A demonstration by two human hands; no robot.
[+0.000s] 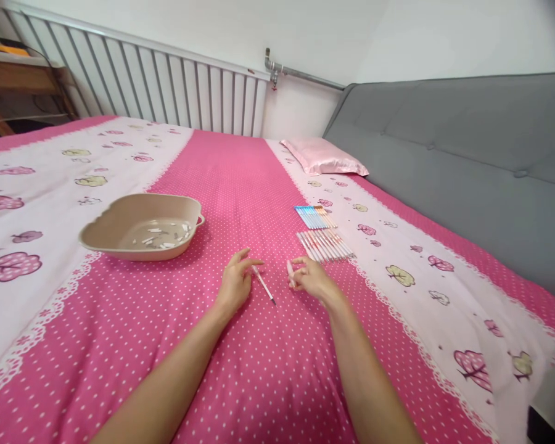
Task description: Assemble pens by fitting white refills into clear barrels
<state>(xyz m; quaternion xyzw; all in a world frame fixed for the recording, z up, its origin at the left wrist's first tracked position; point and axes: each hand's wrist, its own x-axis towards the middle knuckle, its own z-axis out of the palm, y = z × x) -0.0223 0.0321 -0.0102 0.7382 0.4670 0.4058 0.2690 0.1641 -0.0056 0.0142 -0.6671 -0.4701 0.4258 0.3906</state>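
A slim white pen with a dark tip lies slantwise on the pink dotted bedspread, its tip towards me. My left hand is beside its upper end, fingers apart, the index finger stretched over or just touching that end; I cannot tell which. On the other side, my right hand pinches a short pale pink-white stick, partly covered by the fingers. Close behind the right hand lies a row of white and reddish pens. Farther back is a second row of pens, blue to orange-brown.
To the left, a beige plastic basin holds several small white and dark pieces. A pink pillow rests by the grey padded headboard. A white radiator lines the wall, with a wooden table at far left.
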